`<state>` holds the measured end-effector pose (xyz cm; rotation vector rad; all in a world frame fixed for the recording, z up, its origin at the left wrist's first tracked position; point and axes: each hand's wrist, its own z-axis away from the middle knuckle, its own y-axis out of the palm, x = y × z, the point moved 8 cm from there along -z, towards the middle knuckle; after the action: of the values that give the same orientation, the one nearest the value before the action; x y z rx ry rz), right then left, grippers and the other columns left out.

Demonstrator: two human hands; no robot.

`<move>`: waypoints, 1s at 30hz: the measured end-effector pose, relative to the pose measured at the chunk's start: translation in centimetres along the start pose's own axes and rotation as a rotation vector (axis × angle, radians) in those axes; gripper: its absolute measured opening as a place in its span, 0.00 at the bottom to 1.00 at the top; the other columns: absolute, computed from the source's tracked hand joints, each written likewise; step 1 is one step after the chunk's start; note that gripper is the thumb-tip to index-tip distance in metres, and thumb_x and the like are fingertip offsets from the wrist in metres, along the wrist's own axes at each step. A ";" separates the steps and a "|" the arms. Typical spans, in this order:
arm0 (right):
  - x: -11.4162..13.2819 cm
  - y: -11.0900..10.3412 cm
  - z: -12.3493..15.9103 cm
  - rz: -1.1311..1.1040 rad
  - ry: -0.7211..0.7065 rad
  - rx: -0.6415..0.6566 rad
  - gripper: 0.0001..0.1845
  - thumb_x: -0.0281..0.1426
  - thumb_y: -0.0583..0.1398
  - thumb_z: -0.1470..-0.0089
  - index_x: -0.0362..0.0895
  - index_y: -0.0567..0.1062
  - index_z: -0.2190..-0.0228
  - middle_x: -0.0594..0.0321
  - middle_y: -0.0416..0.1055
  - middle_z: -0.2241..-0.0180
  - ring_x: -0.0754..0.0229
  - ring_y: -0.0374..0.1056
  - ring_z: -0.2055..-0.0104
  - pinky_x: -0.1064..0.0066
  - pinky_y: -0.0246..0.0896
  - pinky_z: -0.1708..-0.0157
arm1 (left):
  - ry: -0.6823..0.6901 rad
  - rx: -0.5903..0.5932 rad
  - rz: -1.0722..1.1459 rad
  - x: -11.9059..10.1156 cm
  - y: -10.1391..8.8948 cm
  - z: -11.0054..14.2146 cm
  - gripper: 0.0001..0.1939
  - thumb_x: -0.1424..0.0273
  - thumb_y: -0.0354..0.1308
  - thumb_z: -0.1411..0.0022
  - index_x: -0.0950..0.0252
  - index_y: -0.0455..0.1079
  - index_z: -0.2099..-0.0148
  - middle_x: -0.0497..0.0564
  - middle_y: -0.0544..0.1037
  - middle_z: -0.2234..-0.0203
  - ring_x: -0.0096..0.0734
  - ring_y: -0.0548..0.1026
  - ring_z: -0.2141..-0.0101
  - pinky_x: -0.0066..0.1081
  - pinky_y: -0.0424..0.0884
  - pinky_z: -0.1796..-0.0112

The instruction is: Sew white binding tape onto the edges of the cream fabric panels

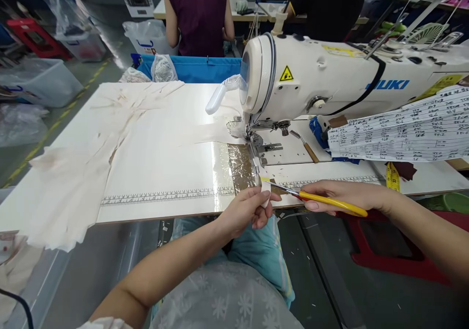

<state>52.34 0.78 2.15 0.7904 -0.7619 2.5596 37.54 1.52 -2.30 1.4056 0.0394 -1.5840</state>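
We see the left hand (252, 209) at the front edge of the table (164, 148), thumb and forefinger pinching a small pale cloth piece (266, 194) while the other fingers curl loosely beneath. The piece sits just in front of the sewing machine (311, 75), near its presser foot (255, 165) – probably held upright like this so that its edge faces the blades. The right hand (324, 197) grasps yellow-handled scissors (335, 203), fingers wrapped about the handle, blades pointing left toward the cloth. We judge that this low, nearly level hold lines the tips up with the pinched piece; whether the blades are parted we cannot tell.

A shiny brown patch (241, 167) covers the tabletop beside the needle area, perhaps to let fabric slide, and a printed ruler (164, 197) follows the front edge, likely for measuring within easy reach.

As for room, the front edge passes close under both hands, and the lap lies below it, so elbows can move freely there. Left of the patch we find a broad bare stretch of white, up to a heap of pale fabric (73, 182) that spills over the front edge. Beyond the right hand it is tighter: a wooden-handled tool (310, 152) lies on the table, a written sheet (403, 128) hangs across, and the machine's body closes off the far side.
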 end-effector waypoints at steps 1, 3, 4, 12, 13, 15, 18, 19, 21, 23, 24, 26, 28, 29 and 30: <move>0.2 0.0 -0.1 -0.008 0.000 0.034 0.26 0.57 0.58 0.48 0.47 0.65 0.74 0.69 0.59 0.78 0.63 0.57 0.76 0.71 0.52 0.75 | -0.011 0.006 0.010 0.2 0.0 0.1 0.20 0.55 0.58 0.39 0.69 0.71 0.59 0.42 0.68 0.82 0.16 0.59 0.88 0.22 0.51 0.85; 0.7 -0.1 -0.5 -0.008 -0.014 0.066 0.25 0.57 0.58 0.48 0.47 0.65 0.74 0.69 0.59 0.78 0.63 0.56 0.76 0.71 0.52 0.75 | -0.028 0.009 0.024 0.4 0.0 0.2 0.19 0.56 0.58 0.39 0.69 0.72 0.59 0.42 0.67 0.82 0.16 0.58 0.89 0.23 0.49 0.85; 0.8 -0.2 -0.8 -0.001 -0.021 0.068 0.25 0.56 0.58 0.47 0.47 0.65 0.74 0.70 0.58 0.78 0.63 0.56 0.76 0.71 0.51 0.75 | -0.035 0.011 0.030 0.4 -0.1 0.3 0.18 0.57 0.58 0.39 0.69 0.72 0.59 0.41 0.67 0.83 0.16 0.58 0.89 0.23 0.49 0.85; 0.2 -0.5 -1.9 0.040 -0.013 -0.052 0.30 0.57 0.63 0.54 0.46 0.61 0.80 0.73 0.52 0.80 0.67 0.51 0.79 0.73 0.45 0.78 | -0.099 0.059 0.046 0.6 -0.4 0.5 0.18 0.58 0.58 0.39 0.70 0.73 0.60 0.40 0.63 0.83 0.15 0.55 0.88 0.23 0.44 0.85; -0.2 -0.3 -1.7 0.028 0.007 -0.063 0.30 0.58 0.63 0.55 0.46 0.60 0.81 0.74 0.51 0.81 0.68 0.51 0.80 0.74 0.44 0.79 | -0.106 0.072 0.037 0.7 -0.3 0.6 0.18 0.58 0.58 0.39 0.70 0.73 0.60 0.40 0.63 0.83 0.14 0.55 0.88 0.23 0.44 0.85; -1.0 -0.1 -1.1 0.012 0.024 -0.113 0.31 0.58 0.63 0.56 0.47 0.59 0.81 0.74 0.51 0.82 0.68 0.51 0.81 0.74 0.43 0.79 | -0.117 0.112 0.002 0.7 -0.1 1.1 0.19 0.56 0.59 0.40 0.70 0.73 0.60 0.41 0.63 0.83 0.14 0.56 0.88 0.23 0.45 0.85; -2.2 -1.0 0.0 0.063 0.015 -0.279 0.31 0.59 0.61 0.55 0.47 0.57 0.81 0.72 0.53 0.82 0.66 0.52 0.79 0.72 0.44 0.78 | -0.091 0.167 -0.146 -0.7 0.1 2.5 0.20 0.55 0.61 0.41 0.69 0.73 0.59 0.40 0.62 0.84 0.15 0.55 0.86 0.23 0.47 0.84; -2.7 -1.6 0.3 0.112 0.034 -0.361 0.30 0.59 0.60 0.54 0.47 0.58 0.81 0.70 0.55 0.82 0.65 0.54 0.79 0.72 0.45 0.77 | -0.060 0.154 -0.221 -1.8 -0.4 3.0 0.20 0.55 0.62 0.42 0.68 0.73 0.58 0.39 0.61 0.84 0.15 0.54 0.86 0.22 0.48 0.84; -3.9 -3.3 1.2 0.275 0.135 -0.562 0.26 0.56 0.57 0.49 0.48 0.62 0.79 0.66 0.61 0.81 0.61 0.58 0.78 0.69 0.46 0.77 | 0.047 0.031 -0.380 -5.1 -2.5 3.6 0.19 0.57 0.65 0.44 0.67 0.74 0.58 0.39 0.61 0.84 0.15 0.53 0.85 0.22 0.49 0.82; -4.6 -4.7 2.0 0.459 0.272 -0.768 0.20 0.50 0.55 0.44 0.48 0.67 0.76 0.59 0.68 0.77 0.55 0.64 0.75 0.67 0.48 0.77 | 0.174 -0.179 -0.542 -9.3 -5.8 3.8 0.16 0.59 0.64 0.43 0.65 0.75 0.58 0.41 0.64 0.83 0.17 0.55 0.84 0.24 0.51 0.81; -4.4 -5.0 2.3 0.532 0.313 -0.855 0.18 0.47 0.54 0.43 0.47 0.69 0.73 0.55 0.71 0.73 0.51 0.67 0.72 0.66 0.49 0.77 | 0.245 -0.315 -0.612 -11.5 -7.8 3.8 0.15 0.59 0.62 0.42 0.65 0.75 0.58 0.42 0.64 0.83 0.18 0.55 0.83 0.24 0.52 0.81; -2.7 -4.6 2.1 0.604 0.270 -0.992 0.16 0.43 0.53 0.41 0.46 0.73 0.68 0.50 0.74 0.64 0.46 0.71 0.63 0.66 0.54 0.75 | 0.366 -0.564 -0.782 -15.4 -11.2 3.3 0.15 0.62 0.58 0.39 0.66 0.76 0.57 0.44 0.66 0.82 0.22 0.59 0.82 0.27 0.55 0.79; 0.1 -3.0 1.2 0.611 0.091 -1.069 0.17 0.43 0.52 0.38 0.45 0.74 0.61 0.52 0.76 0.60 0.46 0.72 0.57 0.65 0.59 0.71 | 0.399 -0.675 -1.020 -17.7 -12.8 1.6 0.14 0.65 0.55 0.39 0.68 0.75 0.56 0.48 0.73 0.76 0.27 0.67 0.77 0.29 0.61 0.75; 1.5 -1.9 0.5 0.599 -0.001 -1.052 0.19 0.44 0.52 0.37 0.45 0.74 0.59 0.54 0.76 0.60 0.49 0.73 0.59 0.66 0.60 0.70 | 0.366 -0.657 -1.158 -17.9 -13.0 0.2 0.15 0.66 0.53 0.38 0.69 0.75 0.55 0.51 0.76 0.72 0.29 0.70 0.75 0.30 0.64 0.73; 2.8 -0.8 -0.4 0.611 -0.059 -1.034 0.20 0.45 0.52 0.37 0.44 0.74 0.56 0.55 0.76 0.59 0.50 0.73 0.59 0.66 0.61 0.68 | 0.325 -0.604 -1.288 -17.8 -12.9 -1.4 0.15 0.66 0.52 0.37 0.69 0.74 0.55 0.53 0.77 0.69 0.31 0.72 0.72 0.30 0.66 0.71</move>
<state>50.43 2.14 3.89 0.2855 -2.3252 2.0489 27.46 20.09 3.96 1.1093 1.7502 -1.9769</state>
